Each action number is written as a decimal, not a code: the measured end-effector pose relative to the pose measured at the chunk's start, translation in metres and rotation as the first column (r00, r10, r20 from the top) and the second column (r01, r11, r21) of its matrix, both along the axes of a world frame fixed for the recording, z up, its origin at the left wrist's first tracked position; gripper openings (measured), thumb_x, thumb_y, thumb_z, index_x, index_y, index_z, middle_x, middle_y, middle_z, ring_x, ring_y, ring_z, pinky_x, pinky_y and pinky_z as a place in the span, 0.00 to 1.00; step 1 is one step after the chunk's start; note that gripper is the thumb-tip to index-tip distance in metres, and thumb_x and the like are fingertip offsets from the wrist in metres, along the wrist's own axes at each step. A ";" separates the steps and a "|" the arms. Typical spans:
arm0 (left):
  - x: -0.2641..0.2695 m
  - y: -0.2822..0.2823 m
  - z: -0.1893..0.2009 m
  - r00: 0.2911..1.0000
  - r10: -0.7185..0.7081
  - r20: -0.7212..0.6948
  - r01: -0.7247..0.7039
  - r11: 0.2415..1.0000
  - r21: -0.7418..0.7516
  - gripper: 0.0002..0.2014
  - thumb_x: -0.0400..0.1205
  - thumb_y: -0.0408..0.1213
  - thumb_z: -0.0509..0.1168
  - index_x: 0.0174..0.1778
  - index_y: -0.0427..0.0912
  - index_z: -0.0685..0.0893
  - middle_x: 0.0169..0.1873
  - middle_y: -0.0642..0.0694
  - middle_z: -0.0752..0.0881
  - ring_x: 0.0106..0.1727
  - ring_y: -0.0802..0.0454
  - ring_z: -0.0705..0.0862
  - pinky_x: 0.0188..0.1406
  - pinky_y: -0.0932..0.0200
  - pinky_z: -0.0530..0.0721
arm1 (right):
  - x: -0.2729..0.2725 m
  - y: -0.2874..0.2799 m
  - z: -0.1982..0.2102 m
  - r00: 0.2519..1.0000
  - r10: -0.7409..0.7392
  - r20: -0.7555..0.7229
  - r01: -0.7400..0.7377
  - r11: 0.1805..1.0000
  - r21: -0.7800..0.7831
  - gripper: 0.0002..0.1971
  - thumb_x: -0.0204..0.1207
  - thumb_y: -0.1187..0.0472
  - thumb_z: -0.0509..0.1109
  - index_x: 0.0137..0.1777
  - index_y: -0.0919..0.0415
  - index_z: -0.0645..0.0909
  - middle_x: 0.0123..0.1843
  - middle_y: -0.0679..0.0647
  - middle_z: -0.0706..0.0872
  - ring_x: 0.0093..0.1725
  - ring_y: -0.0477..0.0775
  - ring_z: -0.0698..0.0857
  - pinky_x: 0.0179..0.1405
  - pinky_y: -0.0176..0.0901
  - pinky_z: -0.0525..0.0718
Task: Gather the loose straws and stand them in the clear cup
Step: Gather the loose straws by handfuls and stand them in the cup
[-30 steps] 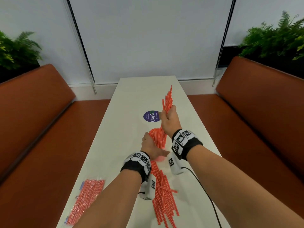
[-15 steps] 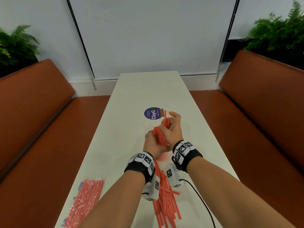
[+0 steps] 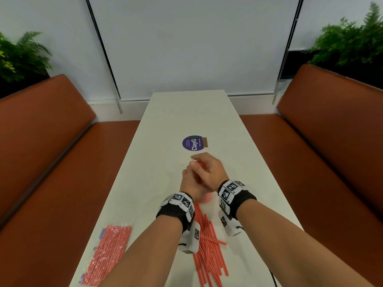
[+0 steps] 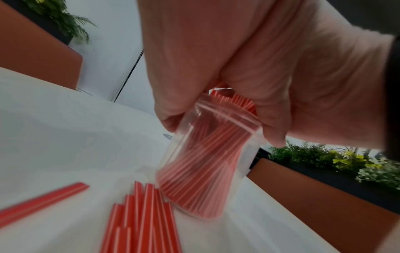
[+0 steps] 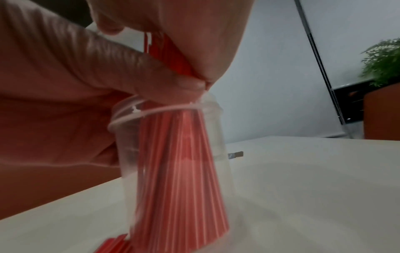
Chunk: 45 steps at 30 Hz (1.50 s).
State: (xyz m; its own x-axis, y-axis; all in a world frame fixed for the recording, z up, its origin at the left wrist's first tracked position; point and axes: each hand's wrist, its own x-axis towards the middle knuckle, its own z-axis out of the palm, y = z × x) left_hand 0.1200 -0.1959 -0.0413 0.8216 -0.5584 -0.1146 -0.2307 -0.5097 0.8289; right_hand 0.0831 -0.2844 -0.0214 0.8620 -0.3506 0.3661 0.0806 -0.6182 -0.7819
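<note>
A clear cup [image 5: 173, 171] stands on the white table [image 3: 165, 131], packed with red-and-white straws [image 5: 184, 162]. My left hand [image 3: 191, 183] curls round the cup's rim and the base of the bundle. My right hand [image 3: 207, 168] grips the straws [image 3: 200, 165] just above the rim and covers their tops. In the left wrist view the cup [image 4: 216, 154] tilts slightly. Several loose straws [image 3: 207, 251] lie on the table behind my hands, also seen as loose straws [image 4: 140, 214] beside the cup's base.
A sealed packet of straws [image 3: 107, 253] lies near the table's left edge. A purple round sticker [image 3: 192, 143] sits just beyond my hands. Brown benches [image 3: 51, 141] flank the table, with plants [image 3: 352, 42] behind them. A cable trails from my right wrist.
The straw bundle has swung from leaning away to nearly upright in the cup. My right hand has come in closer over the cup, next to my left hand.
</note>
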 end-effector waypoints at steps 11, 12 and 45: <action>-0.002 0.015 0.016 0.996 0.013 -0.089 -0.016 0.999 -0.043 0.40 0.62 0.43 0.75 0.72 0.46 0.70 0.61 0.45 0.82 0.59 0.47 0.85 0.57 0.53 0.84 | -0.032 -0.026 -0.036 0.996 0.076 -0.047 -0.088 0.928 -0.361 0.38 0.77 0.33 0.48 0.80 0.57 0.63 0.83 0.58 0.61 0.81 0.55 0.63 0.79 0.46 0.62; -0.002 0.015 0.018 0.996 -0.008 -0.092 0.005 0.999 -0.031 0.42 0.61 0.44 0.74 0.73 0.45 0.70 0.62 0.44 0.82 0.60 0.46 0.85 0.59 0.52 0.85 | -0.030 -0.024 -0.036 0.992 0.077 -0.096 -0.106 0.931 -0.349 0.38 0.78 0.34 0.47 0.81 0.57 0.59 0.84 0.58 0.57 0.82 0.53 0.59 0.80 0.43 0.58; -0.036 0.105 0.010 0.982 -0.185 -0.037 0.137 0.565 0.814 0.32 0.75 0.50 0.73 0.70 0.36 0.75 0.67 0.40 0.82 0.68 0.42 0.81 0.62 0.53 0.81 | -0.093 0.057 0.003 0.421 -0.189 -0.887 -0.238 0.921 -0.309 0.56 0.57 0.28 0.74 0.76 0.67 0.62 0.73 0.65 0.68 0.73 0.64 0.70 0.71 0.55 0.73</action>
State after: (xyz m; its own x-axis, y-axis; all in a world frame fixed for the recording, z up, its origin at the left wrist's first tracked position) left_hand 0.0835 -0.0911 -0.0313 0.7454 -0.3750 -0.5511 -0.4035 -0.9119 0.0748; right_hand -0.0095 -0.2270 -0.0189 0.7667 -0.3605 -0.5312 -0.5032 -0.8513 -0.1486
